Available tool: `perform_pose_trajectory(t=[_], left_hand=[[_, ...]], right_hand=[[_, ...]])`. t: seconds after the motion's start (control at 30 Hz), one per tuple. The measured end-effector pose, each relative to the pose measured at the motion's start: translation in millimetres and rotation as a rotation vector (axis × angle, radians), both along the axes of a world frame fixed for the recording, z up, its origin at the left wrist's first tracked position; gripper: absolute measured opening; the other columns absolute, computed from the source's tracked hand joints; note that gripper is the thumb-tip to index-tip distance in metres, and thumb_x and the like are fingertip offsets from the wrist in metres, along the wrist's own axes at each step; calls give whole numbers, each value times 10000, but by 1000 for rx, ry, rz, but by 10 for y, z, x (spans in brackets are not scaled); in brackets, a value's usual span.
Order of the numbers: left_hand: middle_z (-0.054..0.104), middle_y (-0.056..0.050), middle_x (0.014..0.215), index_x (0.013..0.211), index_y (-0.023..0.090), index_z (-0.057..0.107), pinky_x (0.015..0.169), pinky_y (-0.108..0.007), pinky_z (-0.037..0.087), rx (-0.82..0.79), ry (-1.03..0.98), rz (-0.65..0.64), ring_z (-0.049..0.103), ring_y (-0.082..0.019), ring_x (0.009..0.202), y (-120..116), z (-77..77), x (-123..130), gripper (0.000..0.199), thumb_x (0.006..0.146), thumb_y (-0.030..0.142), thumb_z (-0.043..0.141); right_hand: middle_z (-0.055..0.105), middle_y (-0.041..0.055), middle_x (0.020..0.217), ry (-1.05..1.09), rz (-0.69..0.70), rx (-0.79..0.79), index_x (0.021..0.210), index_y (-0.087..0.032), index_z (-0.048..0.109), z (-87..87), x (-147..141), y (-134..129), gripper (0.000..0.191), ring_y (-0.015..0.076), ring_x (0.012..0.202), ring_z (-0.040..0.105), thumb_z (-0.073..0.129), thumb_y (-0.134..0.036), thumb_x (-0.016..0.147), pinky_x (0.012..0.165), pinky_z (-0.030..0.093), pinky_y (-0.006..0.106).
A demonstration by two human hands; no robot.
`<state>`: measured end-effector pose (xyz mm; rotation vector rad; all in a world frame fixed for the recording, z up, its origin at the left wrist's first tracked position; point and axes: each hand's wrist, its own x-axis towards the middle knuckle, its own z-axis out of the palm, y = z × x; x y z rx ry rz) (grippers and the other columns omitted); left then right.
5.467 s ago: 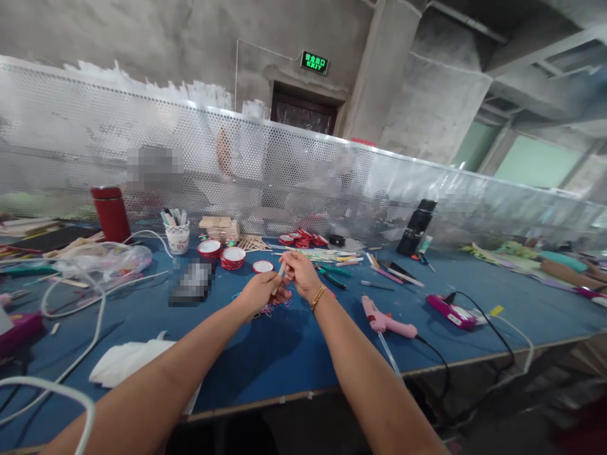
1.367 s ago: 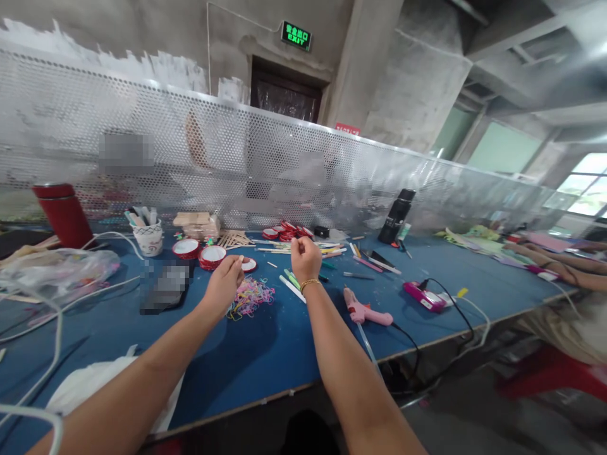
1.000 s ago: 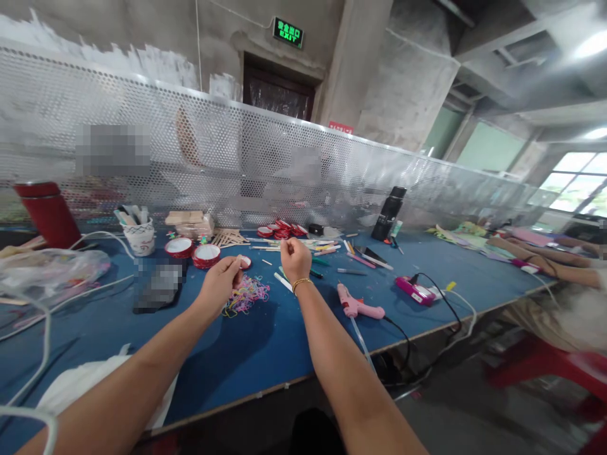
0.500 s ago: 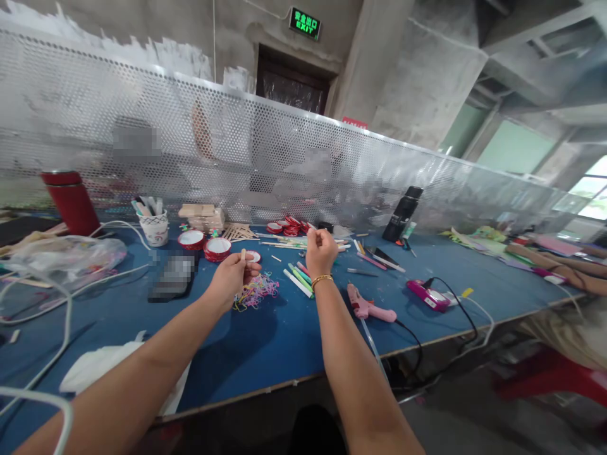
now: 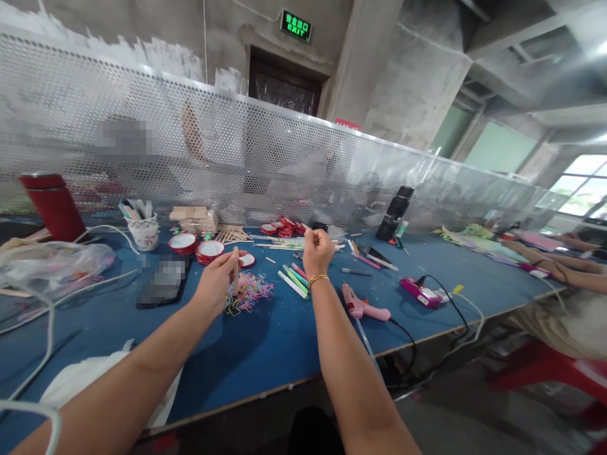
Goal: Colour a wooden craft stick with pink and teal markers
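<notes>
My left hand (image 5: pixel 217 283) is closed in a pinch on a short pale wooden stick (image 5: pixel 236 253), just above a tangle of coloured strings (image 5: pixel 250 292). My right hand (image 5: pixel 318 254), a gold bracelet at its wrist, is raised with the fingers curled together; whatever they pinch is too small or hidden to make out. Below it on the blue table lie several marker pens (image 5: pixel 294 282) in white, green and pink. Small red round tins with white tops (image 5: pixel 210 251) stand beyond my left hand, and more red tins (image 5: pixel 284 227) are piled further back.
A pink glue gun (image 5: pixel 364 306) with its cord and a magenta box (image 5: pixel 420 292) are at the right. A phone (image 5: pixel 164 281), paper cup of pens (image 5: pixel 142 231), red flask (image 5: pixel 54 205) and white cables lie left. A black bottle (image 5: pixel 395 213) stands by the perforated screen (image 5: pixel 270 139). Another person's arm (image 5: pixel 535 254) rests far right.
My left hand has moved slightly left and turned, so the stick stands more upright. My right hand keeps its curled pose. The view has shifted a little to the right.
</notes>
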<state>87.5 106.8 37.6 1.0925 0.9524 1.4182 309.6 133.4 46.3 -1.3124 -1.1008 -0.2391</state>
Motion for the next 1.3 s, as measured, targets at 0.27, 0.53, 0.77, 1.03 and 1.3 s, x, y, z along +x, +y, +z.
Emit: perform_pose_trajectory(t=[0.27, 0.53, 0.77, 1.03, 1.3], left_hand=[[451, 51, 493, 793, 155, 631, 367, -198, 197, 87, 3, -21, 328, -58, 394, -38, 31, 62, 278, 761, 430, 656], [403, 65, 447, 802, 162, 597, 369, -188, 162, 98, -20, -52, 286, -57, 370, -28, 36, 48, 228, 783, 390, 600], [408, 68, 456, 813, 151, 615, 379, -189, 152, 58, 27, -105, 280, -49, 373, -53, 34, 60, 287, 762, 433, 631], [420, 61, 463, 808, 149, 621, 395, -193, 163, 61, 53, -128, 306, -52, 391, -55, 17, 67, 286, 756, 428, 656], [439, 56, 467, 774, 153, 608, 408, -183, 230, 69, 41, -115, 360, -61, 415, -28, -8, 48, 345, 719, 483, 692]], right_hand=[[718, 92, 904, -266, -123, -537, 856, -174, 683, 15, 168, 20, 289, 192, 872, 639, 461, -343, 934, 754, 449, 265], [691, 232, 1123, -412, -140, -1208, 1037, -119, 737, -53, 121, 70, 307, 326, 1073, 665, 723, -269, 769, 834, 516, 384], [684, 213, 1170, -463, -107, -1254, 1061, -147, 736, -84, 66, 103, 258, 296, 1106, 662, 672, -208, 818, 853, 523, 363], [680, 225, 1171, -510, -66, -1234, 1084, -126, 728, -149, 97, 155, 297, 292, 1114, 652, 675, -232, 812, 867, 502, 335], [715, 182, 1084, -483, -41, -1171, 987, -157, 731, -170, 160, 100, 251, 268, 1007, 682, 662, -313, 803, 782, 488, 306]])
